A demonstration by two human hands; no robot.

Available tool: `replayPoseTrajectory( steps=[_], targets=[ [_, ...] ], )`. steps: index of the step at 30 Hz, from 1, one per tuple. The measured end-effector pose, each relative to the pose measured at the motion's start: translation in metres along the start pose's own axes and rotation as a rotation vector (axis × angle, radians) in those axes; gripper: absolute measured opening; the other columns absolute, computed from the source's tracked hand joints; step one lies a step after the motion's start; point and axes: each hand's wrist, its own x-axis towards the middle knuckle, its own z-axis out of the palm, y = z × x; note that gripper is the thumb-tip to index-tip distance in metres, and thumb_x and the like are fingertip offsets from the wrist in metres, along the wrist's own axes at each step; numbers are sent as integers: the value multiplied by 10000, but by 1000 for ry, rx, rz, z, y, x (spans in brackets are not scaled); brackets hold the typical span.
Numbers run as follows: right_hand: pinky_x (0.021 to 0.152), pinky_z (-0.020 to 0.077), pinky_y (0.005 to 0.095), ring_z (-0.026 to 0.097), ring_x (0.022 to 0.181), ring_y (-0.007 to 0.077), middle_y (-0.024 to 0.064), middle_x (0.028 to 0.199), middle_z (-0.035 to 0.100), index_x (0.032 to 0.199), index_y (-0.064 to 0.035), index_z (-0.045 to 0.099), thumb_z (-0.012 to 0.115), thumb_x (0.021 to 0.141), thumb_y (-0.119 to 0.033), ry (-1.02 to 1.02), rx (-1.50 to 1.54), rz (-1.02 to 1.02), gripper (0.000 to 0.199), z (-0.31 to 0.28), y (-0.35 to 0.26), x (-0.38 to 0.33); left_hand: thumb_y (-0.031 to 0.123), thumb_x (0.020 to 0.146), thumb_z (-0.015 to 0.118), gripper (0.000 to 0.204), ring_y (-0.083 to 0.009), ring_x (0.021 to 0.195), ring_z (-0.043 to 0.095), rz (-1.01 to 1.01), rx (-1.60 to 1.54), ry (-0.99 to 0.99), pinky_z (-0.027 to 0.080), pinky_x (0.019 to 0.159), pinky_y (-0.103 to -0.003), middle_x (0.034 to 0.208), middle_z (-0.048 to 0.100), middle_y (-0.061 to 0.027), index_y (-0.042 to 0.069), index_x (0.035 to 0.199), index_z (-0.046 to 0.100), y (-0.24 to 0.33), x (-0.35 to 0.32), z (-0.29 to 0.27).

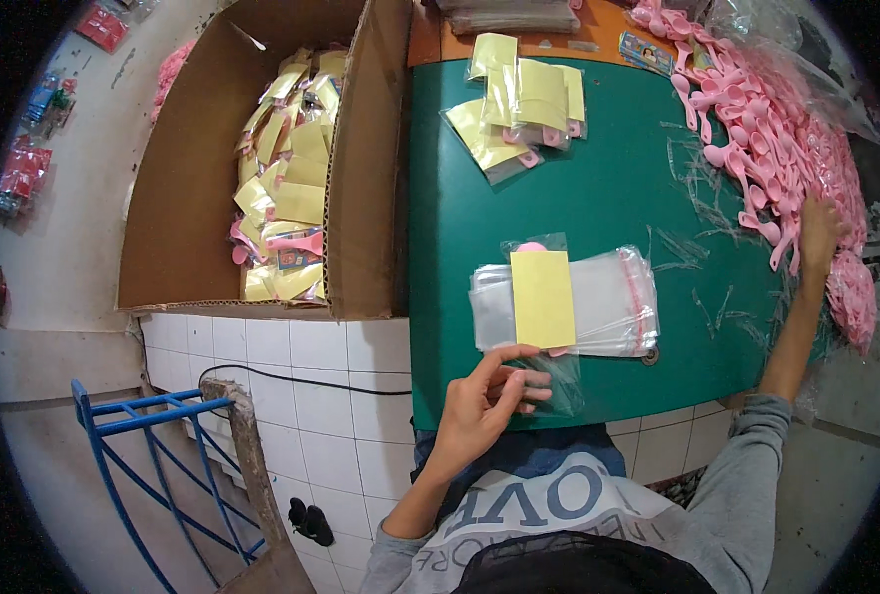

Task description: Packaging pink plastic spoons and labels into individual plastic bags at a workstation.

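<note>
A clear bag with a yellow card [543,299] and a pink spoon behind the card lies on a stack of clear plastic bags [613,302]. My left hand [491,396] is at its near end, fingers apart and slightly curled, the index fingertip by the card's lower corner. Over at the right, my right hand [820,236] reaches into a big heap of pink plastic spoons [767,148]. Its fingertips are small and partly hidden among the spoons, so its grip cannot be made out.
Several filled bags with yellow cards [539,94] lie at the green table's [450,208] far side. Left of the table stands a cardboard box [197,198] holding many more. Clear plastic strips [702,188] are scattered beside the spoons. A blue metal rack [153,421] stands lower left.
</note>
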Motion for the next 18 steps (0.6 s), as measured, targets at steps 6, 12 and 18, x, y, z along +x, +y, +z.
replayPoseTrajectory(
  steps=[6, 12, 18],
  targets=[
    [885, 396, 430, 512, 1015, 324, 160, 1029, 560, 964, -27, 548, 488, 618, 91, -158, 213, -254, 371, -13, -243, -42, 69, 921, 413, 227, -158, 848, 621, -18, -23, 101, 519, 659, -233, 989, 613, -141, -37, 1092, 517, -15, -8, -6],
    [790, 405, 395, 495, 948, 294, 128, 1021, 491, 960, -83, 597, 622, 588, -20, -345, 686, -380, 378, -2, -328, -75, 33, 906, 439, 222, -123, 864, 606, 38, -82, 47, 490, 680, -209, 991, 612, -92, -25, 1094, 541, -5, -9, 0],
    [729, 425, 364, 524, 875, 255, 103, 991, 497, 914, -105, 616, 664, 618, -94, -194, 698, -353, 300, 10, -337, -78, 27, 905, 442, 202, -96, 814, 595, 63, -117, 49, 465, 651, -198, 956, 613, -73, -22, 1066, 552, -4, -13, 1]
  ],
)
